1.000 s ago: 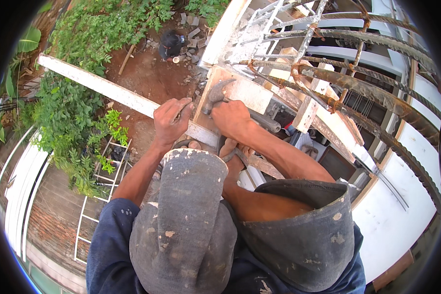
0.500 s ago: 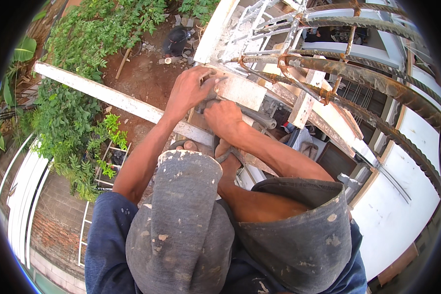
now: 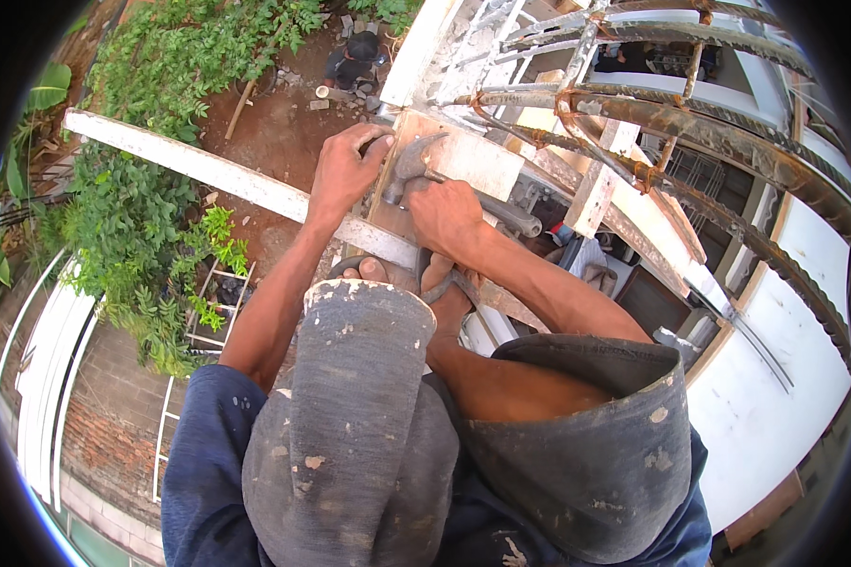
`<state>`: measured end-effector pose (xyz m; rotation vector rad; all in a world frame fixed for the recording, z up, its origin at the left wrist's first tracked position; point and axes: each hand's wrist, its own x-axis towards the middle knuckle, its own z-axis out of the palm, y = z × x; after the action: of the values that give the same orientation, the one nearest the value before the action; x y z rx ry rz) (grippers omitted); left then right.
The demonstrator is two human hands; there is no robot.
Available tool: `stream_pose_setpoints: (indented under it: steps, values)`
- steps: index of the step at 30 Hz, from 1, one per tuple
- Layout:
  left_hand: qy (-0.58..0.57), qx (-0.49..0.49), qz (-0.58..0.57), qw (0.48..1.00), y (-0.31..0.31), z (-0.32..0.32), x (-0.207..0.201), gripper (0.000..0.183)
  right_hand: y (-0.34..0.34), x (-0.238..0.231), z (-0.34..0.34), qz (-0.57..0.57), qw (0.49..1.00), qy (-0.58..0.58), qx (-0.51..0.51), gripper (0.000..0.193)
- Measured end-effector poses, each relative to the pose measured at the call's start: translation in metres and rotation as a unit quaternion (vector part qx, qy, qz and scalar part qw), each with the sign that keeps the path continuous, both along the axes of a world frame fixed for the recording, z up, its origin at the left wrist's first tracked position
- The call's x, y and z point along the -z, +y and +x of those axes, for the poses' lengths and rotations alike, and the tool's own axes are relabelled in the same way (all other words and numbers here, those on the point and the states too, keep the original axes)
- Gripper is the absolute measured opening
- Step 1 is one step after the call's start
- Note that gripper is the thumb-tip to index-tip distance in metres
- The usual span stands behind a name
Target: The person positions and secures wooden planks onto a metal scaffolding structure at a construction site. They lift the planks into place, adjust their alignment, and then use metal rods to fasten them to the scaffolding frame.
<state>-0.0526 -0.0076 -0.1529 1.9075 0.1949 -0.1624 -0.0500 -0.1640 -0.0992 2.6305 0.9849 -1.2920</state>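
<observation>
Wooden board (image 3: pixel 463 156), upper centre of the frame, is being steadied by the left hand (image 3: pixel 342 170) gripping its edge while the right hand (image 3: pixel 444 215), closed around a hammer (image 3: pixel 416 163), should be striking squarely in short, controlled blows.
</observation>
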Motion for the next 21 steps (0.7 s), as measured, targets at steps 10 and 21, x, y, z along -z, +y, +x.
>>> stream_pose_setpoints:
  steps: [10,21]
  values:
    - [-0.006,-0.031,0.020,0.999,-0.001,-0.020,-0.008,0.019,-0.002,0.003,-0.001,0.046,0.999,-0.008,-0.005,0.011]
    - [0.037,-0.192,-0.019,0.980,0.010,-0.037,-0.045,0.017,-0.013,-0.009,-0.018,0.245,0.962,-0.121,-0.010,0.014]
